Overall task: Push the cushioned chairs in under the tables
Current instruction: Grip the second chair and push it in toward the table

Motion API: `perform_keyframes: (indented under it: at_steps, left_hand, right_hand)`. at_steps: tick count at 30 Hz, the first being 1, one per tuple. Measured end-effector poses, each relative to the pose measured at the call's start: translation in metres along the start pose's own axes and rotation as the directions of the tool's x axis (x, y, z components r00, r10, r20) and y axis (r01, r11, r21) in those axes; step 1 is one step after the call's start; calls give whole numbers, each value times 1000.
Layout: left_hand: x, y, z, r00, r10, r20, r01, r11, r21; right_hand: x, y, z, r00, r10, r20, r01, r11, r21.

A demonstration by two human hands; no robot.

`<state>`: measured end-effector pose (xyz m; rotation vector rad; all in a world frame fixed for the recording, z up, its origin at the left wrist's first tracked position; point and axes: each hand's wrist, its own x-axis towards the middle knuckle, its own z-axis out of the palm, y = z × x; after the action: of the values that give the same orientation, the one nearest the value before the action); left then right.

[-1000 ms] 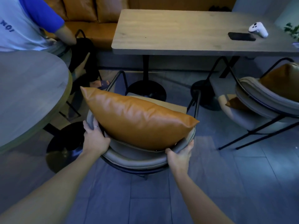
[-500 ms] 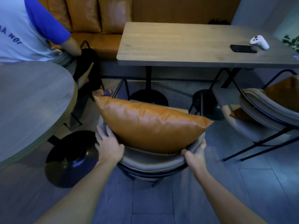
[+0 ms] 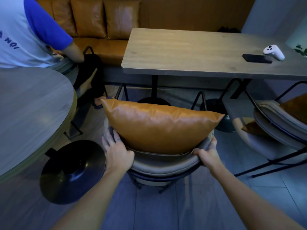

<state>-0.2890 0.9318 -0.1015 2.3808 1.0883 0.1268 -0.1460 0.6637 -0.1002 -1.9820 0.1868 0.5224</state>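
A grey padded chair with black metal legs stands in front of me, its back towards me. An orange leather cushion leans upright against the backrest. My left hand grips the left side of the backrest, and my right hand grips the right side. Beyond the chair is the rectangular wooden table on black pedestal bases. The chair's front reaches roughly to the table's near edge. A second grey chair with an orange cushion stands angled at the right.
A round grey table with a black disc base stands close on the left. A person in a white and blue shirt sits beyond it. An orange bench lines the wall. A phone and a white controller lie on the table.
The chair has moved forward towards the rectangular table and turned squarer to it. Both hands have stayed on the backrest and travelled with it.
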Motion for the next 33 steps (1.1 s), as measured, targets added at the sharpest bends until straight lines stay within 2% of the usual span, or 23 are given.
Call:
perform_keyframes:
  at_steps: [8, 13, 18, 25, 33]
  left_hand:
    - [25, 16, 6, 997, -53, -63, 49, 996, -68]
    - [23, 23, 5, 991, -102, -84, 94, 991, -93]
    - [18, 22, 2, 991, -90, -100, 78, 991, -112]
    - [21, 27, 4, 990, -74, -118, 62, 993, -101]
    - [36, 40, 7, 995, -58, -82, 54, 997, -54]
  right_hand:
    - [39, -22, 2, 1000, -22, 19, 23, 1000, -13]
    - [31, -17, 11, 998, -52, -33, 53, 999, 7]
    - [11, -6, 30, 996, -30, -78, 29, 1000, -10]
    - [21, -11, 27, 996, -34, -81, 23, 992, -128]
    - [43, -26, 19, 999, -38, -35, 34, 994, -99]
